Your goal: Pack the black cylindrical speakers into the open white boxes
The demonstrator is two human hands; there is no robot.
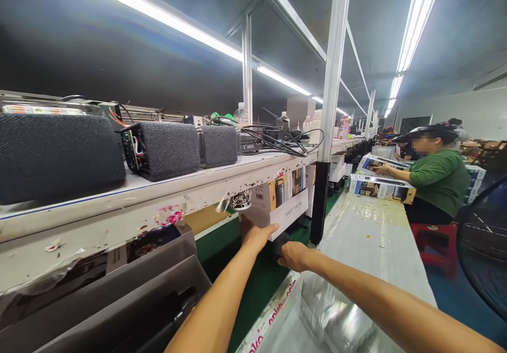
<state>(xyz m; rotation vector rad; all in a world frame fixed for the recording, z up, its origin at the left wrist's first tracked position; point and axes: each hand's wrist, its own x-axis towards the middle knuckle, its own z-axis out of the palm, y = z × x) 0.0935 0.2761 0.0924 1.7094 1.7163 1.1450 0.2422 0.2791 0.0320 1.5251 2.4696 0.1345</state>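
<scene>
- Left hand (pixel 257 237) — touching the lower edge of a printed cardboard box (pixel 277 205), grip unclear
- Right hand (pixel 295 255) — curled beside a dark object (pixel 279 243) under the box, grip unclear
- Speakers (pixel 160 150) — on a shelf (pixel 158 194), just beyond the hands

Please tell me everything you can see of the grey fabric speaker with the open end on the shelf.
It is a dark grey, fabric-covered speaker, a rounded block lying on a white shelf. Its left end is black, with a circuit board and red and white wires exposed.
</scene>
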